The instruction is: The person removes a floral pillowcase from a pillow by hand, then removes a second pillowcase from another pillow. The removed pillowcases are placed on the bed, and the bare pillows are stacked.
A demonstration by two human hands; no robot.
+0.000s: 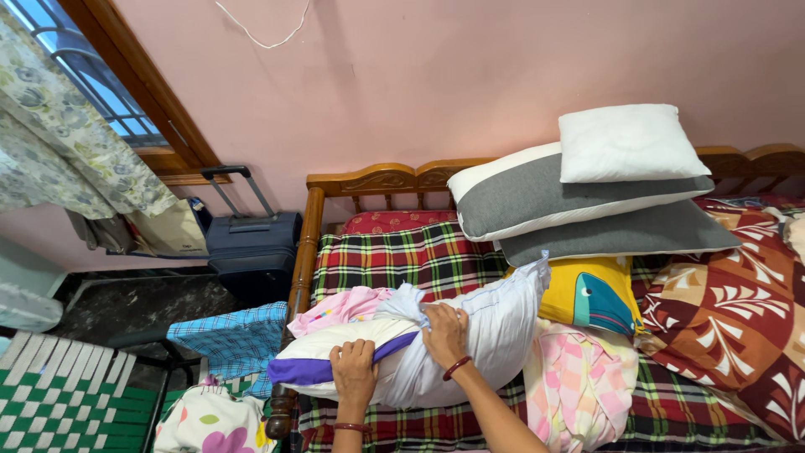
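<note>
A person leans over a wooden bed (pixel 369 179) covered by a plaid sheet (pixel 394 258), with both hands on a pillow (pixel 335 344) lying across the near left corner. The pillow is white with a purple band, and a pale blue-white cover (pixel 495 323) is drawn over its right part, bunched into a knot-like fold near the middle. The left hand (pixel 354 369) presses on the bare end of the pillow, fingers curled down over the purple band and gripping it. The right hand (pixel 444 335) sits at the edge of the cover, fingers closed on the gathered cloth; a dark red bangle rings that wrist. A pink cloth (pixel 340 309) lies just behind the pillow, touching it. To the right, a yellow cushion (pixel 591 294) with a teal shape rests beside the cover, and a pink checked cloth (pixel 579 377) lies below it. At the headboard, 2 grey pillows (pixel 537 197) are stacked, with 1 small white pillow (pixel 625 143) on top. A brown patterned blanket (pixel 729 310) covers the right side. Left of the bed stand a dark blue suitcase (pixel 251 243) and a floral curtain (pixel 59 143) by the window
</note>
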